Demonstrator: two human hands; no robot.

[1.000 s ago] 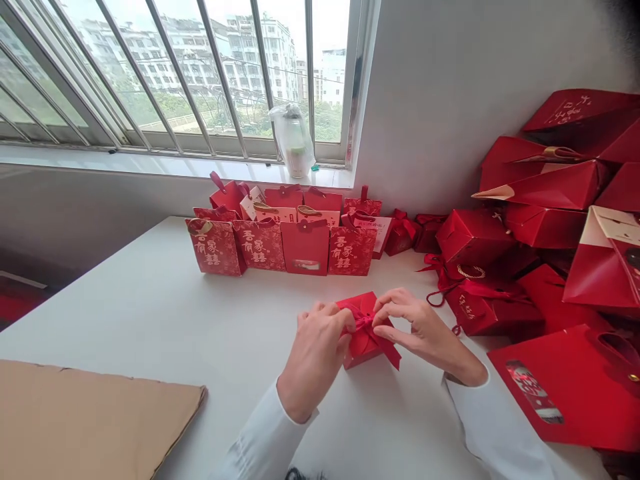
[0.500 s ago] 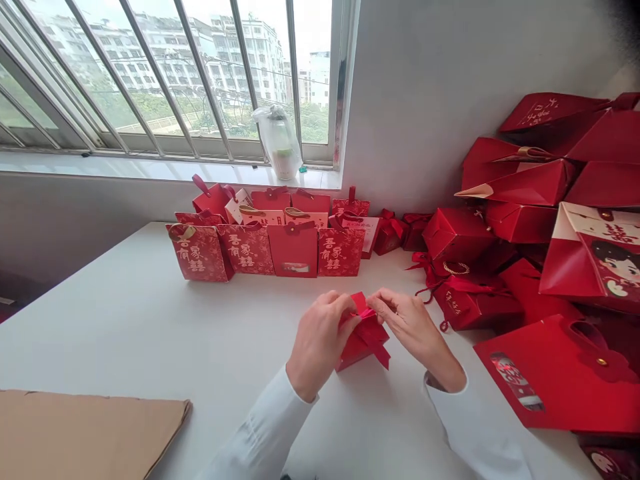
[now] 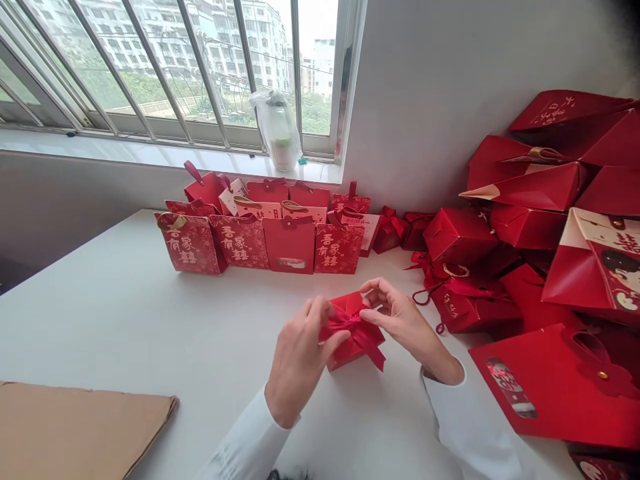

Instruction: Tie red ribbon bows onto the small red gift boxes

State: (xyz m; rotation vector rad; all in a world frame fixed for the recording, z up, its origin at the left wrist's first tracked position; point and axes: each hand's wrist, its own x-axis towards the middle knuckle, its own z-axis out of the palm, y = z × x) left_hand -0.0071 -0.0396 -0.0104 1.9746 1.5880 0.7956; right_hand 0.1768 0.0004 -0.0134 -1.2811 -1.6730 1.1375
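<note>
Inspector: Where is your box?

Assessor: Your box sits on the white table, directly before you, between your hands. A ribbon bow lies across its top, one end hanging over the near right edge.

Inspector: What changed in the last half second?

Assessor: Your fingers were bunched together over the bow, largely covering it. You have since drawn them apart, and its middle is exposed.

Inspector: State of your fingers?

Assessor: Your left hand grasps the bow's left side between thumb and forefinger. Your right hand has thumb and forefinger curled at its right side; whether you pinch ribbon there cannot be told.

Inspector: Bearing on the work?

Assessor: In my judgement, the bow is formed and you are at the shaping stage; an uneven pull could skew it.

Inspector: Surroundings?

Assessor: Red bags stand in rows beyond your box, well apart from it. Cardboard lies to your left, a red pile to your right.
</note>
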